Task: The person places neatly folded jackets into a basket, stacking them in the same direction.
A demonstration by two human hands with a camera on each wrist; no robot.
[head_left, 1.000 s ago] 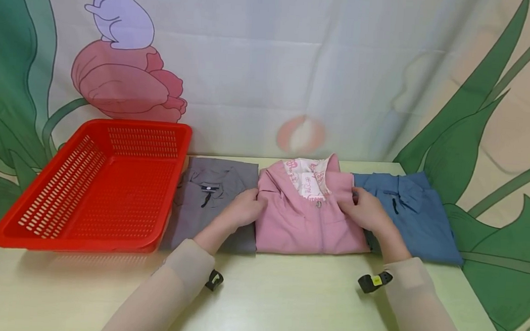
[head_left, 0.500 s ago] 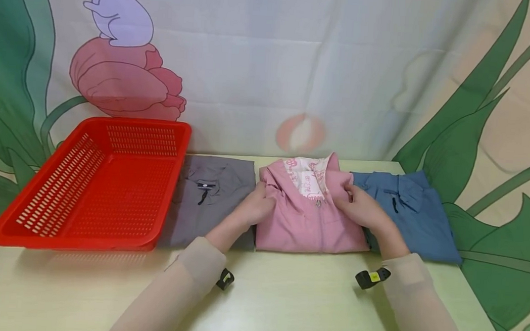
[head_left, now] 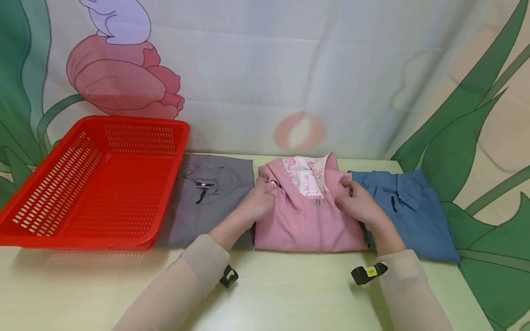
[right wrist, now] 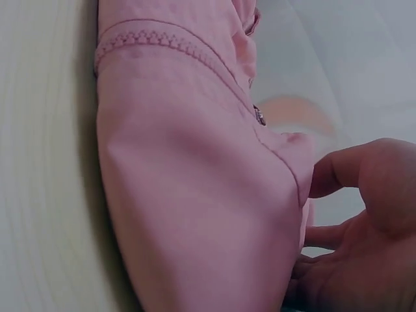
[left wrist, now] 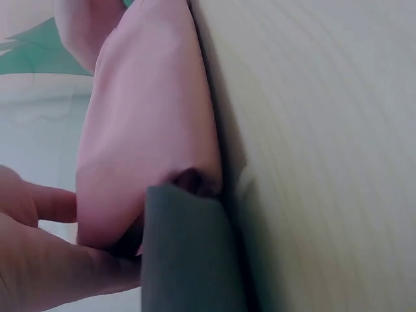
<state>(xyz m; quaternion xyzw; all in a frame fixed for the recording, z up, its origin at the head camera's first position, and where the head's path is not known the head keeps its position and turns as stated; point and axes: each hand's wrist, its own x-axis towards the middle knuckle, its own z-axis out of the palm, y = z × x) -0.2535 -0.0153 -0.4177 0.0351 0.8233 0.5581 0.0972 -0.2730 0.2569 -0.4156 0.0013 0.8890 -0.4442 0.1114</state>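
A folded pink jacket, with a front zipper and a white-and-pink printed lining at its collar, lies on the table between two other folded garments. My left hand pinches its left side, thumb and fingers on either side of the cloth in the left wrist view. On the opposite side, my right hand pinches the fabric between thumb and fingers, as the right wrist view also shows. Left of the jacket is a folded grey garment, partly under my left forearm. A folded blue garment lies to the right.
A red plastic basket with slotted walls stands at the left, its rim overlapping the grey garment in the head view. The pale wooden table extends in front of the garments. A printed curtain hangs behind the table.
My left hand has moved rightward from the jacket's left edge onto its upper left part, and the cloth there is bunched. My right hand has shifted slightly left and up along the jacket's side.
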